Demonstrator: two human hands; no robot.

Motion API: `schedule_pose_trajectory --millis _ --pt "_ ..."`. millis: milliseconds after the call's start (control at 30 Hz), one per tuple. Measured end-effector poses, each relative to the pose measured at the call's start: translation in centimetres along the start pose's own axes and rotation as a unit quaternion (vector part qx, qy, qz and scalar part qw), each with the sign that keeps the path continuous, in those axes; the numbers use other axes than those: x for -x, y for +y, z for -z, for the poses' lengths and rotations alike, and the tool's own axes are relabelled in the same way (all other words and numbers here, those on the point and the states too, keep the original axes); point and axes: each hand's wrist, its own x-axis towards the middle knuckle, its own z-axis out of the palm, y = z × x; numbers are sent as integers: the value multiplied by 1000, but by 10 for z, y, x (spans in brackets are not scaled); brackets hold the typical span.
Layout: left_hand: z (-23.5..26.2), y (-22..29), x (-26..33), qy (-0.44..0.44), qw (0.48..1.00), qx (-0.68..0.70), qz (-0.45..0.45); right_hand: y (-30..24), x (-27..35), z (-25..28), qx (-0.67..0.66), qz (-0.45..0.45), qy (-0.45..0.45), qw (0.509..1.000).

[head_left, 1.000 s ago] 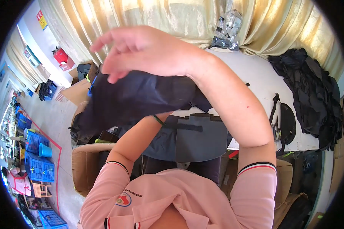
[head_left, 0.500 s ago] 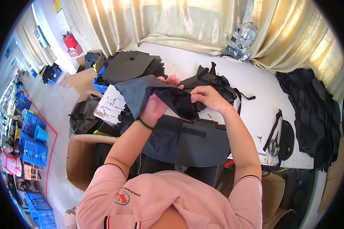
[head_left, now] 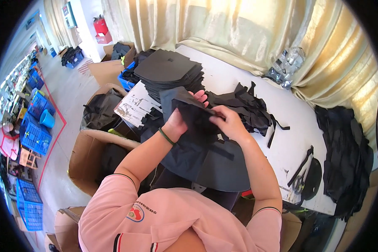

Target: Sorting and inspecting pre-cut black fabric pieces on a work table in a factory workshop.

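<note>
My left hand (head_left: 176,123) is palm up beneath a black fabric piece (head_left: 194,116). The cloth covers most of the palm, and the slightly curled fingertips show beyond its far edge. A smoother dark grey flap (head_left: 169,99) of the piece hangs over on the left. With thumb and fingers pinched, my right hand (head_left: 228,122) grips the right edge of the same piece. Below both hands, a large dark panel (head_left: 227,166) with a black strip across it lies at the table's near edge.
Behind my left hand rises a stack of dark grey panels (head_left: 164,67). Black strapped pieces (head_left: 250,110) lie on the white table (head_left: 277,147). Scissors (head_left: 298,184) and a small black pouch (head_left: 313,180) are at right, near piled black cloth (head_left: 342,155). Cardboard boxes (head_left: 82,161) stand left.
The view has swung left, so the table sits farther right. The fabric piece has been turned and folded closer together between my hands; both hands keep their hold.
</note>
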Motion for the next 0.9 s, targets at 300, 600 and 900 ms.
schedule_pose_trajectory --millis 300,600,900 --pt "-53 29 55 -95 818 -482 297 -73 -27 48 254 134 244 926" --pt "-102 31 8 -7 432 -811 -394 -144 -13 0 470 232 136 841" --pt "-74 136 40 47 342 -880 -326 -170 -1 -8 429 297 49 852"
